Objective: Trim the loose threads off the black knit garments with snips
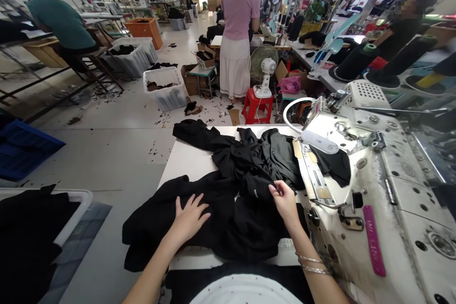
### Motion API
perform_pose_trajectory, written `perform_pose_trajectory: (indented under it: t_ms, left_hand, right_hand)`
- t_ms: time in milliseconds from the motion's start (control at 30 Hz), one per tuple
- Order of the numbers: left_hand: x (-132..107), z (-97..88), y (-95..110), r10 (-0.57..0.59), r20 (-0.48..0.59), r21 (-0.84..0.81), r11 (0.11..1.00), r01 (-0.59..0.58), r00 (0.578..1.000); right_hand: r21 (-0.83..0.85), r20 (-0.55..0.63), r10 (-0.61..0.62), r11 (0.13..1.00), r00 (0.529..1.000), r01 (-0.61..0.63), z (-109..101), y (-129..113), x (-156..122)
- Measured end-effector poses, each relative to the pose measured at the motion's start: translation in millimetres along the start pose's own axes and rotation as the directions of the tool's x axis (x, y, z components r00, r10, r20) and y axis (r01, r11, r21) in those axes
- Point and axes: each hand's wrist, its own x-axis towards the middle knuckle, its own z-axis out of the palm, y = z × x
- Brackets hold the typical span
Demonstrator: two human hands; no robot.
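A black garment (221, 199) lies bunched and folded on the white sewing table (178, 161). My left hand (190, 218) rests flat on its left part with the fingers spread. At the right, my right hand (286, 201) pinches the edge of the garment between thumb and fingers, beside a small white print (255, 193). Just right of that hand stands a white industrial sewing machine (342, 199). More black fabric (331, 164) lies under the machine's lamp (318, 141). Folds hide the garment's full shape.
A tub (76, 204) of black fabric stands at the lower left, near a blue crate (28, 147). Thread cones (359, 64) stand behind the machine. Past the table are a fan (264, 76) on a red stool (257, 107) and several people at work.
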Motion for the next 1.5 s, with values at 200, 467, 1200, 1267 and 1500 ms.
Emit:
perform_pose_trajectory:
  t_ms: [200,467,1200,1267,1500]
  left_hand:
    - [1,-10.1,75,0.372,-0.067,-0.121,0.918,-0.378,0.926]
    - [-22,-15.6,122,0.601,0.143,-0.36,0.772,-0.524,0.787]
    - [-22,42.6,145,0.693,0.337,-0.478,0.709,-0.518,0.637]
    - [-10,56.2,153,0.682,0.353,-0.458,0.723,-0.517,0.641]
    - [51,14.0,164,0.72,0.136,-0.494,0.644,-0.583,0.68]
  right_hand:
    - [0.169,-0.076,-0.015,0.985,0.997,0.028,-7,-17,15]
    - [0.097,0.008,0.09,0.991,0.996,-0.09,-21,8,-15]
    - [-0.406,0.087,0.05,0.914,0.995,-0.01,15,-7,12]
    - [-0.363,0.062,0.041,0.932,0.997,-0.015,19,-12,25]
    - [-0.225,-0.255,-0.033,0.974,0.966,-0.026,11,-40,49]
